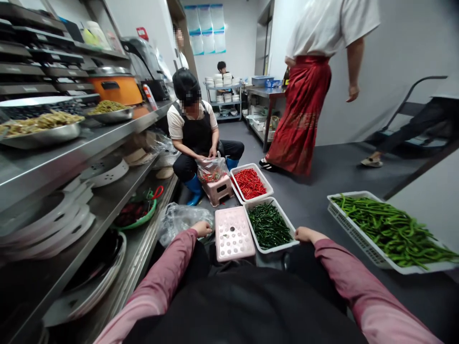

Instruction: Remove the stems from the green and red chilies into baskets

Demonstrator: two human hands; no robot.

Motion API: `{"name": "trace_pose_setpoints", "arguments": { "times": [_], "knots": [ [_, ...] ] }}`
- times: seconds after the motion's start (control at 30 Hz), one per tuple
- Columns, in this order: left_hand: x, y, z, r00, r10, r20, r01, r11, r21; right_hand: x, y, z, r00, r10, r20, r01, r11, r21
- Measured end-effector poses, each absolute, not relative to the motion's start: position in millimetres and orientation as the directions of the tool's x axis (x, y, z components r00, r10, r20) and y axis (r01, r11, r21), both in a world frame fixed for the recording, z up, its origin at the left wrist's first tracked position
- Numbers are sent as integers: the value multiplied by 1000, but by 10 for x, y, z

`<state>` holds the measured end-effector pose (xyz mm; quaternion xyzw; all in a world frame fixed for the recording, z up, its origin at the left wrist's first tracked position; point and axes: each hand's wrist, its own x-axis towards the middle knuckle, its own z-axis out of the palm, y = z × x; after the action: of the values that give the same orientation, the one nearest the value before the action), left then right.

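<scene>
My left hand (202,229) is closed, knuckles up, in front of my left knee. It is at the right edge of a crumpled clear plastic bag (174,222); anything inside the fingers is hidden. Above my right knee, my right hand (304,234) has its fingers curled together, by the near right corner of a white basket (289,247) of dark green chilies (269,225). Whether it grips the rim, I cannot tell. Between the hands stands a pink plastic stool (234,234) with a dotted top. Beyond the green chilies is another white basket (269,192) of red chilies (251,183).
A co-worker (195,126) sits opposite, both hands at a plastic bag (213,170) on a small stool (217,190). A steel shelf (118,143) runs along the left. At right lies a basket (362,243) of long green peppers (390,229). Another person (304,110) stands behind.
</scene>
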<state>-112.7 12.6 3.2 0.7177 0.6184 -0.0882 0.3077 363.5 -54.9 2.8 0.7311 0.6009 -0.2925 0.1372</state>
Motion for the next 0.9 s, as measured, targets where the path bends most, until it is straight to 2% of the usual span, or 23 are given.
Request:
{"name": "trace_pose_setpoints", "arguments": {
  "times": [0.27,0.9],
  "knots": [
    [-1150,128,52,222,829,-513,943,-49,329,3613,-625,153,117,785,-608,977,-202,-73],
    [-1114,79,171,236,818,-524,948,-74,311,3647,-602,96,121,768,-629,974,-213,-73]
  ]
}}
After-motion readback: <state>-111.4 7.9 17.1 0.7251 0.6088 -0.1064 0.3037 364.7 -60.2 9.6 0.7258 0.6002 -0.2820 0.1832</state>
